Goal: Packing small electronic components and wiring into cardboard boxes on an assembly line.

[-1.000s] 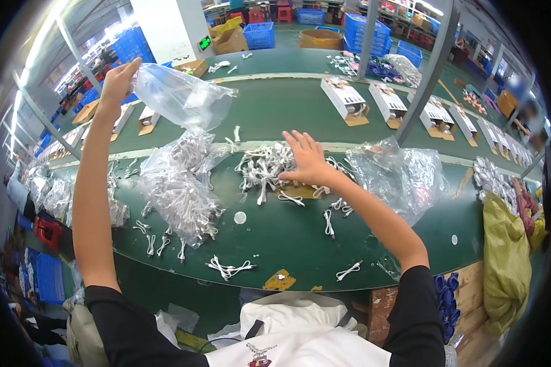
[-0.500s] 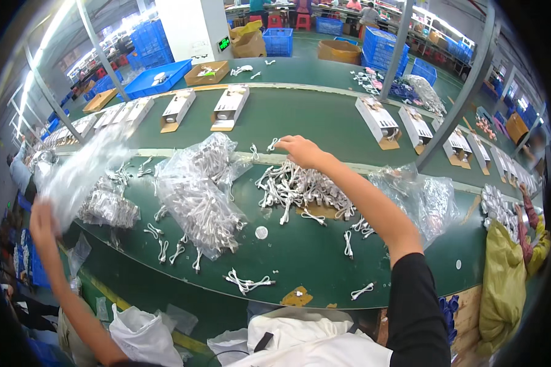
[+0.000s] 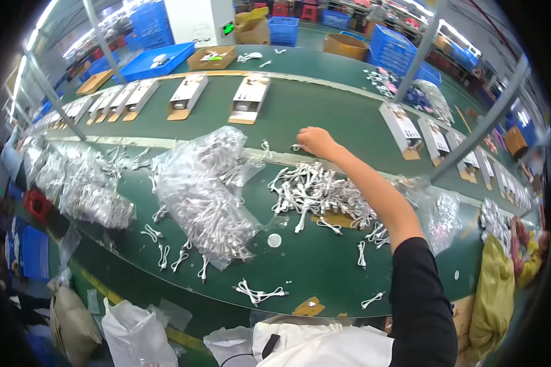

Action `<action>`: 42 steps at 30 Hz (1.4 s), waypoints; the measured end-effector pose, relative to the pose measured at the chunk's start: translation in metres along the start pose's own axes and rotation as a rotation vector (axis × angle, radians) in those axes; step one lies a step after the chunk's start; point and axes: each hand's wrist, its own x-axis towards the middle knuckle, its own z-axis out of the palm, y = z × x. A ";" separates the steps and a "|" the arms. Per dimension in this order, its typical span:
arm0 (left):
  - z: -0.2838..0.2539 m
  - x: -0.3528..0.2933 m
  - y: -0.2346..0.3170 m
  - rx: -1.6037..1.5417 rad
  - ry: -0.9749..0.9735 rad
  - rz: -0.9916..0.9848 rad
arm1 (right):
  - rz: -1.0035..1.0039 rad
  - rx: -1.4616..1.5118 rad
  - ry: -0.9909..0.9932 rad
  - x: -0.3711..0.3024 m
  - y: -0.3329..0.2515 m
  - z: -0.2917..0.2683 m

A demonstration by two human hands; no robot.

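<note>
My right hand point(image 3: 317, 142) reaches across the far edge strip of the green table point(image 3: 330, 269). Its fingers are closed round a small white cable point(image 3: 296, 147), of which only an end shows. Another coiled white cable point(image 3: 266, 148) lies on the strip left of it. Just nearer than my forearm is a loose pile of white cables point(image 3: 312, 189), partly on brown cardboard. A clear plastic bag full of white cables point(image 3: 211, 208) lies to the left. Several single coiled cables, including a bunch point(image 3: 257, 293), lie along the near side. My left hand is out of view.
Open white boxes point(image 3: 249, 98) stand on the green belt point(image 3: 312, 104) beyond the table. More bagged cables point(image 3: 98, 196) lie at left and crumpled clear bags point(image 3: 441, 220) at right. Grey metal posts point(image 3: 490, 116) rise at right. A co-worker in yellow point(image 3: 532, 263) is at far right.
My left hand, which was swinging a clear plastic bag at the left, has left the view along with it. My right hand stays by the strip with the cable. The boxes have shifted in view.
</note>
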 end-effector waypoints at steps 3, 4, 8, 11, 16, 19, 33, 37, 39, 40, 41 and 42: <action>0.014 -0.043 -0.023 0.146 -0.038 -0.100 | 0.045 0.115 0.037 -0.004 -0.005 0.003; 0.022 -0.055 -0.026 0.190 -0.056 -0.127 | 0.061 0.129 0.043 -0.004 -0.007 0.002; 0.063 -0.096 -0.019 0.346 -0.141 -0.215 | 0.072 0.137 0.044 -0.027 -0.008 -0.014; 0.077 -0.124 0.014 0.459 -0.202 -0.276 | 0.063 0.150 0.082 -0.042 -0.010 -0.029; 0.075 -0.063 0.163 -0.214 0.117 0.165 | 0.032 0.128 0.106 -0.067 -0.016 -0.051; 0.088 -0.055 0.248 -0.356 0.165 0.401 | 0.034 0.121 0.121 -0.080 -0.019 -0.053; 0.218 0.043 0.340 -0.481 -0.048 0.499 | -0.267 -0.134 0.150 0.025 -0.051 -0.001; 0.246 0.049 0.348 -0.364 -0.102 0.518 | -0.228 -0.024 -0.003 0.050 -0.064 0.006; 0.251 0.049 0.346 -0.343 -0.161 0.616 | -0.138 0.000 -0.159 0.055 -0.064 0.008; 0.249 0.049 0.347 -0.328 -0.211 0.723 | -0.203 0.032 -0.131 0.055 -0.063 0.005; 0.249 0.048 0.349 -0.323 -0.218 0.717 | -0.268 0.063 -0.101 0.057 -0.062 0.002; 0.248 0.047 0.351 -0.357 -0.213 0.704 | -0.271 0.069 -0.109 0.058 -0.062 0.000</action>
